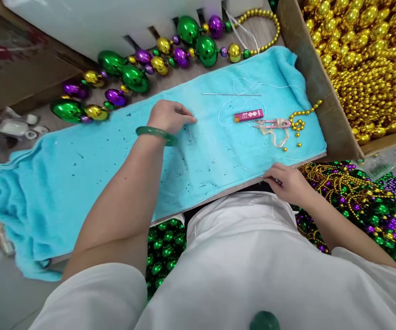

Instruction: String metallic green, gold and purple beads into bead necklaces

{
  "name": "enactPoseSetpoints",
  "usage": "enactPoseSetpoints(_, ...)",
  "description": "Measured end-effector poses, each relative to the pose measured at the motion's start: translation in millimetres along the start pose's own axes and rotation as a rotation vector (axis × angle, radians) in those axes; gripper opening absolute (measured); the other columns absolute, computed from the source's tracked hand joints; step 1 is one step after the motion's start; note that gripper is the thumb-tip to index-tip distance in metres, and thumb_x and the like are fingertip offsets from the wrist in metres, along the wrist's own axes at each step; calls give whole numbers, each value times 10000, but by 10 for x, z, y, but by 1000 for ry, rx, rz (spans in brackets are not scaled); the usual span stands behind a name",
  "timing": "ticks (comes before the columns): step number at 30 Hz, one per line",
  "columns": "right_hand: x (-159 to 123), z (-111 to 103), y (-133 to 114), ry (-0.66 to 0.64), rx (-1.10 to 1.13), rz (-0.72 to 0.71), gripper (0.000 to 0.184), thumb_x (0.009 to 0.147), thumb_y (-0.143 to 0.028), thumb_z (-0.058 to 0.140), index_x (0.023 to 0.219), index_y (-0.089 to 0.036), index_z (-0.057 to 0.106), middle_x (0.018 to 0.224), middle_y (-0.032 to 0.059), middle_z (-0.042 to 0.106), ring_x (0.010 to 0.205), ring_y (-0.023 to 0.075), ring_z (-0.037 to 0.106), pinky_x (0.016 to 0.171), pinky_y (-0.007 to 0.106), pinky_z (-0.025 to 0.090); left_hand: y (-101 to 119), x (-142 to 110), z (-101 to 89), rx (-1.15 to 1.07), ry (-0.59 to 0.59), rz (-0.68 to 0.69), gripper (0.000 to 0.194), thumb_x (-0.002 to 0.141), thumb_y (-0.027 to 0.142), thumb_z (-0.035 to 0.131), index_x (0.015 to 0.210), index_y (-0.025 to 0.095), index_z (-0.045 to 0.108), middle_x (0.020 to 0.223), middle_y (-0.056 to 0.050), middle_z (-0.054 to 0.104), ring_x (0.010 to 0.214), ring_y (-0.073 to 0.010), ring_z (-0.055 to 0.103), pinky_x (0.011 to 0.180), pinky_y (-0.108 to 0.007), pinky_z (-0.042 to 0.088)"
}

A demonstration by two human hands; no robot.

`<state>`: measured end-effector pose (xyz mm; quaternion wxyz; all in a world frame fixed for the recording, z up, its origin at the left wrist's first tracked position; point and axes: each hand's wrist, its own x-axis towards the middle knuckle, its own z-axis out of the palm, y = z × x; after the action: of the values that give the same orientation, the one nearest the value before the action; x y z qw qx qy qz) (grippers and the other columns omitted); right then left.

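My left hand (173, 116), with a green bangle (156, 133) at its wrist, is over the middle of a turquoise towel (215, 151). Its fingers are drawn together, and a short bit of thread (190, 133) shows just below them; whether they hold it is unclear. At the towel's front edge, my right hand (285, 182) has its fingers closed, what is in them hidden. Further right on the towel lie a long needle (232, 94), a dark red lighter-sized box (249, 115), pink thread snips (275, 123) wrapped with cord, and loose gold beads (297, 124).
A finished-looking strand of green, purple and gold beads (136, 79) runs along the towel's back edge. At right stands a cardboard box (325, 87) of gold beads (366, 68). More bead strands (387, 220) lie below right, and green beads (167, 247) below the towel.
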<state>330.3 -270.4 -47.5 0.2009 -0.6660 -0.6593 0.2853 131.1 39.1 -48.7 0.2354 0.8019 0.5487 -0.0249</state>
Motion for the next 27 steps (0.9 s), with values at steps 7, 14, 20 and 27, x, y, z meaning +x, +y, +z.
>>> enactPoseSetpoints(7,-201,475,153,76,-323,-83,328,962,-288,404,1165,-215,651,886,94,643,856,209,547,695,305,410,94,-73,-67,-73,114,-30,673,714,637,576,883,-5,685,756,31,672,803,-118,611,811,-365,482)
enactPoseSetpoints(14,-337,635,382,145,-238,-42,333,955,-235,376,1029,-203,698,855,94,645,824,186,574,752,304,465,319,-551,-177,-130,356,106,546,754,518,551,893,13,704,705,35,619,780,-110,601,787,-351,458)
enactPoseSetpoints(20,-528,728,659,231,-114,77,313,961,-257,386,997,-184,688,863,84,648,840,178,600,782,290,488,747,-1204,20,-267,205,354,260,765,372,641,766,123,714,743,4,669,701,-118,590,750,-321,498)
enactPoseSetpoints(27,-538,665,741,298,-12,143,253,920,-259,421,997,-190,651,938,105,632,896,193,592,809,310,485,960,-1520,483,-270,-53,509,147,833,280,584,795,178,683,800,-9,684,734,-141,609,707,-287,485)
